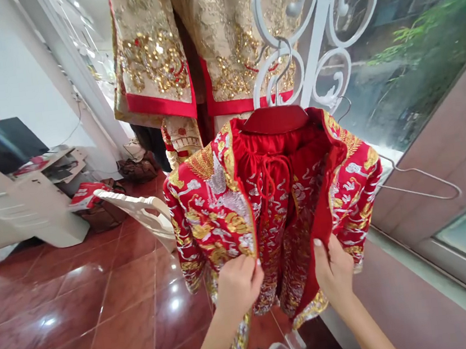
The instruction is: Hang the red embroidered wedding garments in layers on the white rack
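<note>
"Where's our one embroidered jacket?"
"On one red hanger, collar up, long axis vertical, opening towards us."
"Our grip?"
"Left hand and right hand each pinch one front edge."

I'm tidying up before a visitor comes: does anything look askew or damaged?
A wire hanger, right of the red embroidered jacket, juts out sideways with no garment visible on it, so it looks askew. No spill or damage shows.
</note>
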The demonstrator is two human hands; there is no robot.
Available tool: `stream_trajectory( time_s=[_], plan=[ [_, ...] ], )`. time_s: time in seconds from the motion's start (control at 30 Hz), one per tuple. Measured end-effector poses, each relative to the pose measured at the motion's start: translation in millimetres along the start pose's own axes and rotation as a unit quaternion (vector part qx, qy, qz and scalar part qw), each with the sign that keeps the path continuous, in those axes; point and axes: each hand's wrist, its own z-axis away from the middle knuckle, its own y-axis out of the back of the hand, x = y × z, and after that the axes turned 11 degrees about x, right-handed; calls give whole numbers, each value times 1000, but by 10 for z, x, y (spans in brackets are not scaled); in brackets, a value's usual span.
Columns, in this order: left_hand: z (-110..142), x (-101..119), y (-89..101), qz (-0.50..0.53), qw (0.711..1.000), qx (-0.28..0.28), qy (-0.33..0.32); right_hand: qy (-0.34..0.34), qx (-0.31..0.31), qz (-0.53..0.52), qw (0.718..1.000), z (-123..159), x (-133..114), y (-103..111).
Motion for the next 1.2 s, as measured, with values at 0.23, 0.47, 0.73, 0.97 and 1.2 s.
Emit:
stream_trajectory(
  time_s=[0.23,0.47,0.73,0.97,1.2],
  plan=[
    [-480,390,-333,76,972,-214,-62,341,-41,108,933,-187,-284,28],
    [-473,228,-734,-57,936,-337,88,367,-40,234,899,-291,-11,-336],
    [-661,230,-434,-82,985,-82,127,178,109,123,970,-473,-28,-212],
    [-1464,222,-171,-134,970,103,172,85,120,137,980,-1216,-360,-239],
    [-1758,332,138,-67,987,109,101,176,56,71,980,-1464,-501,-77]
  ],
)
